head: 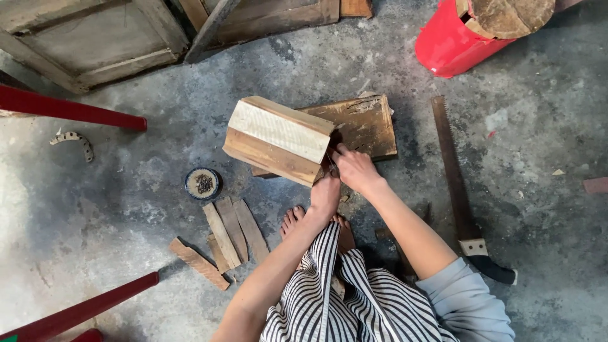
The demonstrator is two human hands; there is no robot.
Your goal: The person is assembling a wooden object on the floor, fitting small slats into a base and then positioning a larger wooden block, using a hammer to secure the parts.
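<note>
Head view, looking straight down on a person squatting on a concrete floor [158,164].

Item 1: wooden box [278,139], pale on its upper face and brown on the side, tipped on edge so that its lower right corner is turned toward the person. It leans on a dark flat board [367,123] lying on the floor, which appears to serve as a work base and keeps the box off the grit.

Item 2: left hand [325,193], fingers curled together against the lower right corner of the box, apparently steadying it or pinching something small there; what it pinches cannot be told.

Item 3: right hand [356,168], just beside the left, fingers pressed together at the same corner, between box and board. Whether it grips a tool or fastener is hidden.

Item 4: bare feet [294,218], planted just below the hands, close to the work.

Item 5: small round tin [202,183] holding dark small pieces, probably nails, set near on the left.

Item 6: several short wooden slats [231,234], laid side by side near the feet.

Item 7: handsaw [459,190], lying well apart on the right, handle toward the person.

Item 8: red cylinder [449,38] with a log end on it, top right; a red bar [69,109], left.
</note>
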